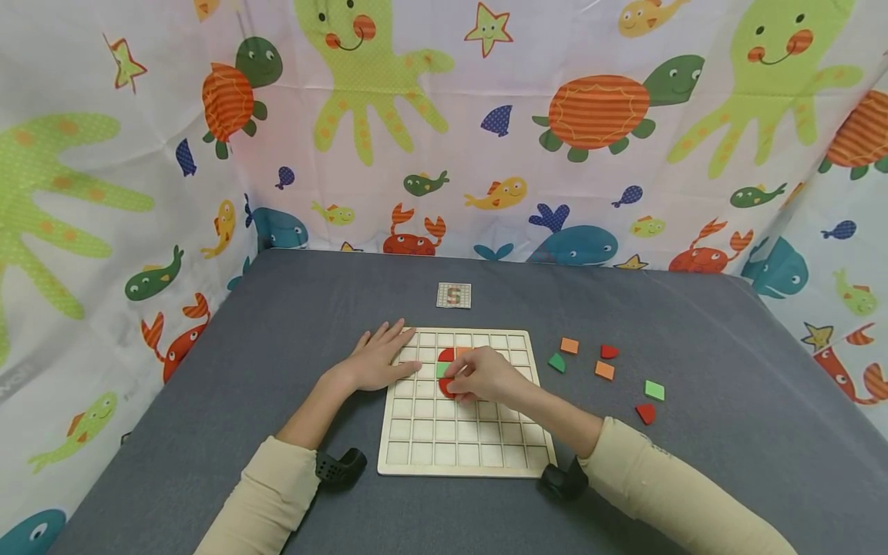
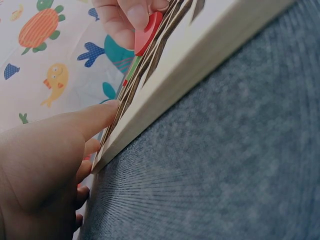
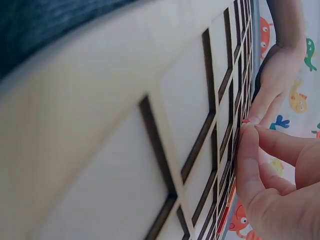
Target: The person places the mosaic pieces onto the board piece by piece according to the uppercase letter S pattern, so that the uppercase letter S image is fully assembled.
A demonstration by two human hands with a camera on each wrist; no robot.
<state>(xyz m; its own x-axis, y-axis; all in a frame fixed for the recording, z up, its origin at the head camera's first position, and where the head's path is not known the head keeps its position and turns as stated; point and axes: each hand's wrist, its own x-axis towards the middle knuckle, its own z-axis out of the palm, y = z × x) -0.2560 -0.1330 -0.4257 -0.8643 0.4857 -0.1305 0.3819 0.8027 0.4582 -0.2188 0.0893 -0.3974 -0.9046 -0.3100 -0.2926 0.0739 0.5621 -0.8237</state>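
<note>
A light wooden grid board [image 1: 458, 470] lies on the grey cloth. Flat across its upper left edge rests my left hand [image 1: 378, 358], fingers spread and thumb reaching onto the squares. Over the middle of the grid, my right hand [image 1: 489, 375] pinches a red round-edged tile [image 1: 445, 388] between thumb and fingers. In the left wrist view this red tile [image 2: 148, 34] stands tilted against the grid. Just above it in the grid sit a green tile [image 1: 441, 370], another red tile [image 1: 446, 354] and an orange tile [image 1: 463, 352], partly covered by my right hand.
Right of the board lie loose tiles: orange squares [image 1: 605, 371], a green square [image 1: 654, 391], a green rounded tile [image 1: 557, 362] and red tiles [image 1: 645, 414]. A small pattern card [image 1: 454, 295] lies beyond the board. A printed curtain [image 1: 430, 100] stands behind the table.
</note>
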